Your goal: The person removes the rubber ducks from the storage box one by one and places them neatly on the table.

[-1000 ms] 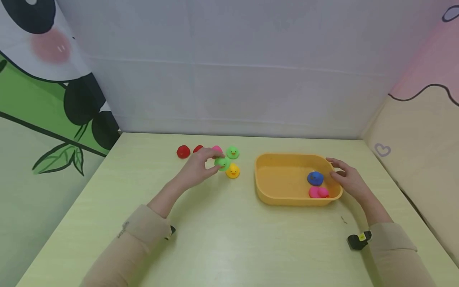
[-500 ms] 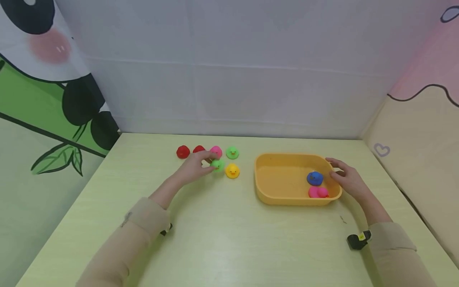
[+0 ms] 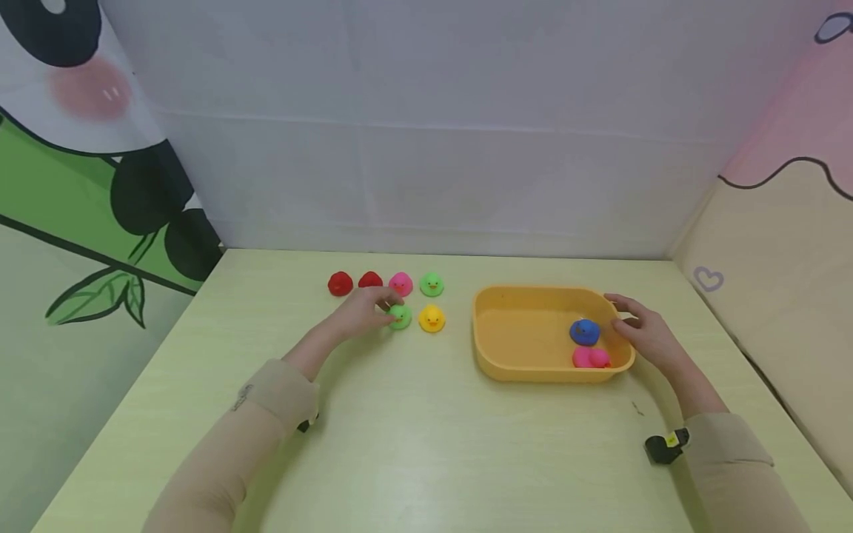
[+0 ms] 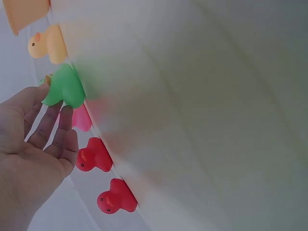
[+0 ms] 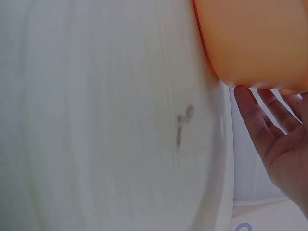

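Observation:
On the table, a green rubber duck (image 3: 399, 317) sits between the thumb and fingers of my left hand (image 3: 363, 311), which pinches it. In the left wrist view, the thumb tip meets the head of this green duck (image 4: 66, 86), while the fingers lie by its body. My right hand (image 3: 649, 338) holds the right end of an orange-yellow plastic basin (image 3: 520, 374), the thumb over the rim. Fingertips (image 5: 248, 98) touch the outer wall in the right wrist view. Inside the basin lie a blue duck (image 3: 584, 332) and a pink duck (image 3: 590, 357).
Two red ducks (image 3: 340, 283), a pink duck (image 3: 400, 283) and another green duck (image 3: 432, 284) stand in the back row. A yellow duck (image 3: 432, 318) sits right of the held one. Behind the table (image 3: 426, 444) rises a pale cloth wall (image 3: 426, 178).
My left hand has carried the green duck left, away from the yellow duck, and down onto the table in front of the pink one. The right hand and basin stay put.

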`<state>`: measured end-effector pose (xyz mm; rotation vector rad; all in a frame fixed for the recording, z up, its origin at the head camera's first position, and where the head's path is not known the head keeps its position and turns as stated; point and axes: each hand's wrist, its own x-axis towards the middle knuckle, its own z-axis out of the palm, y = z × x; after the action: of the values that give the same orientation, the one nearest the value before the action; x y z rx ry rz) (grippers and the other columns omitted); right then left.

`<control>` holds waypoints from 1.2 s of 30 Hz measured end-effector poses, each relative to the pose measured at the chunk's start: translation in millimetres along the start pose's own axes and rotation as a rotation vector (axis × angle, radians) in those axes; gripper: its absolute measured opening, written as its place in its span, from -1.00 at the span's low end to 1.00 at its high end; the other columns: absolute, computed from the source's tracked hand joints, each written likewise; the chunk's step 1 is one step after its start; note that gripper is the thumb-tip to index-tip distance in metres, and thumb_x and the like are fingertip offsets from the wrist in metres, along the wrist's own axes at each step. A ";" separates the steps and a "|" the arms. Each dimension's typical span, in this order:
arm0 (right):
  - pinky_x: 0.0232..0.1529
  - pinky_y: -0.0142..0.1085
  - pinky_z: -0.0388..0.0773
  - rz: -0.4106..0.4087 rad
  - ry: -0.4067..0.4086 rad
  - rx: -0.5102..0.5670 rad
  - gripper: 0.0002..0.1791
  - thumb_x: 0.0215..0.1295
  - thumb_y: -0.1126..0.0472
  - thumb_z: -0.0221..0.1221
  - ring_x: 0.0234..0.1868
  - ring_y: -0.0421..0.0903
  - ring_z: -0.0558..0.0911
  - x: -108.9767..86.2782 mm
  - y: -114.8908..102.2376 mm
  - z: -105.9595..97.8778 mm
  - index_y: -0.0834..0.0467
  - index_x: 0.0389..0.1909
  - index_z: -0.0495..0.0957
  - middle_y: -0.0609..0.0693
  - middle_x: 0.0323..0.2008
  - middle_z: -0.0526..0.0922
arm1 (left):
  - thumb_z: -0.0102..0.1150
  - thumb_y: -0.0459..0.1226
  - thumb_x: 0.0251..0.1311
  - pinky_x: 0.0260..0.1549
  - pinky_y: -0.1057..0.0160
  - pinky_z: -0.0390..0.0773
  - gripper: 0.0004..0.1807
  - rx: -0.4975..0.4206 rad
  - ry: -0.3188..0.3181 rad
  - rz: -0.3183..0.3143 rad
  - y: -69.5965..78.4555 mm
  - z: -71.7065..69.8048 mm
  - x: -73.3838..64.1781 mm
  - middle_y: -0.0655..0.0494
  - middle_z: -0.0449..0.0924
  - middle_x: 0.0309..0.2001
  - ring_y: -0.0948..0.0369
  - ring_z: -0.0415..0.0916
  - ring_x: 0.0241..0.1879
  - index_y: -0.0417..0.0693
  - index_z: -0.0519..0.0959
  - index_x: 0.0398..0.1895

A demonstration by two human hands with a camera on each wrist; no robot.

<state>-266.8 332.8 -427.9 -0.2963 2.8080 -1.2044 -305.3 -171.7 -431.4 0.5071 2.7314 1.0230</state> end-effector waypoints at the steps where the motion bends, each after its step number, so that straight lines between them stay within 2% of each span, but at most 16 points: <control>1: -0.20 -0.63 0.42 -0.001 0.002 -0.002 -0.41 0.44 0.12 -0.03 0.10 0.36 0.43 -0.1 -0.2 0.1 0.18 0.41 0.10 0.38 0.26 0.23 | 0.26 -0.29 0.14 -0.21 0.26 0.58 -0.68 -0.001 -0.002 -0.004 -0.9 0.3 0.9 0.14 0.57 -0.08 0.12 0.47 -0.04 0.02 0.56 -0.01; 14: -0.20 -0.66 0.39 -0.019 0.023 -0.007 -0.43 0.43 0.13 -0.02 0.06 0.37 0.46 0.6 -0.4 1.8 0.19 0.39 0.13 0.39 0.23 0.26 | 0.25 -0.29 0.15 -0.18 0.25 0.56 -0.66 -0.008 -0.042 0.001 -5.8 -0.8 5.9 0.12 0.55 -0.06 0.10 0.45 -0.02 0.02 0.55 0.03; 20: -0.20 -0.66 0.39 -0.017 0.019 -0.012 -0.43 0.43 0.13 -0.02 0.07 0.37 0.46 2.0 1.0 1.9 0.18 0.39 0.13 0.40 0.24 0.26 | 0.25 -0.28 0.15 -0.13 0.20 0.56 -0.62 0.017 -0.019 0.032 -2.7 -5.4 2.6 0.12 0.56 -0.02 0.09 0.43 0.02 -0.02 0.54 0.07; 25: -0.21 -0.64 0.40 -0.019 0.018 -0.012 -0.43 0.43 0.12 -0.02 0.07 0.37 0.46 2.3 1.2 2.3 0.18 0.40 0.13 0.40 0.25 0.25 | 0.25 -0.27 0.16 -0.08 0.16 0.54 -0.60 0.036 -0.003 0.073 3.5 -9.0 -1.9 0.09 0.56 -0.01 0.08 0.44 0.02 -0.09 0.53 0.09; 36: -0.21 -0.65 0.39 -0.024 0.027 -0.010 -0.43 0.43 0.11 -0.02 0.05 0.36 0.47 1.6 1.3 2.6 0.18 0.39 0.14 0.39 0.23 0.27 | 0.28 -0.31 0.12 -0.03 0.07 0.51 -0.61 0.008 0.056 0.091 25.7 -12.7 -14.5 -0.05 0.57 0.00 -0.04 0.44 0.05 -0.10 0.54 0.05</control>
<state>-268.3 331.5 -430.5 -0.3169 2.8426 -1.2084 -289.0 -166.8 -404.1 0.6191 2.7856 1.0631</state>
